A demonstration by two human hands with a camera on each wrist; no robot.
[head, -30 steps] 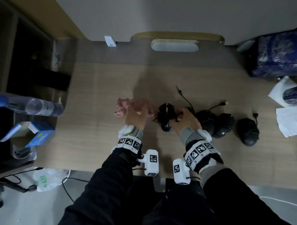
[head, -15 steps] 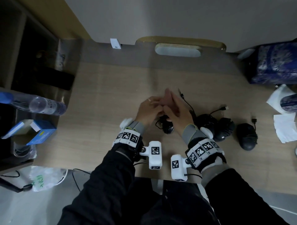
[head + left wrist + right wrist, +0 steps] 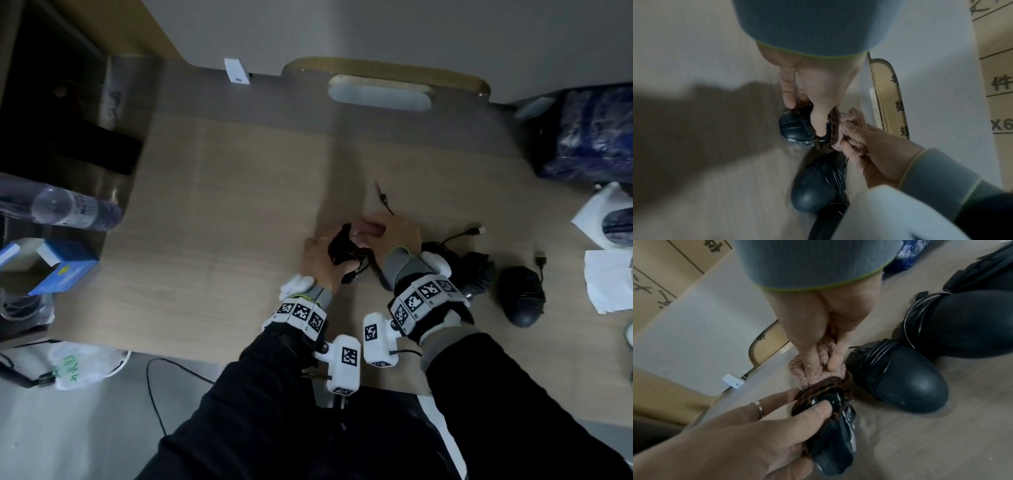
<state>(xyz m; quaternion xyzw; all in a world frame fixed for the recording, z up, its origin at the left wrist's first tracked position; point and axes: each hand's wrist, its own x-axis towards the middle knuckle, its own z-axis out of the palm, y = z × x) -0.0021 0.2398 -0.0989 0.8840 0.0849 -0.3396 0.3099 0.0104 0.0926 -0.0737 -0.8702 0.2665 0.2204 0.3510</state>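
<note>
A black computer mouse (image 3: 340, 246) with a braided brown cable wound round it is tilted up off the wooden table (image 3: 212, 212). My left hand (image 3: 320, 255) grips it, thumb on top and fingers (image 3: 777, 402) curled under. My right hand (image 3: 394, 231) pinches a pink fuzzy cloth (image 3: 818, 376) and presses it against the mouse's cable-wrapped end. In the left wrist view the mouse (image 3: 795, 126) sits under my left hand (image 3: 818, 97), with the cloth (image 3: 853, 120) beside it, bunched in my right hand (image 3: 875, 154). My right hand (image 3: 818, 331) points down at the mouse (image 3: 832, 441).
Three more black mice with wound cables (image 3: 442, 253) (image 3: 479, 274) (image 3: 520, 298) lie just right of my hands. White tissues (image 3: 606, 284) and a blue patterned pack (image 3: 589, 137) are at the right. A water bottle (image 3: 68, 209) and blue box (image 3: 65, 270) lie off the table's left edge.
A second ago my left hand held the pink cloth off to the left and my right hand held the mouse. The hands met; now the left holds the mouse and the right the cloth.
</note>
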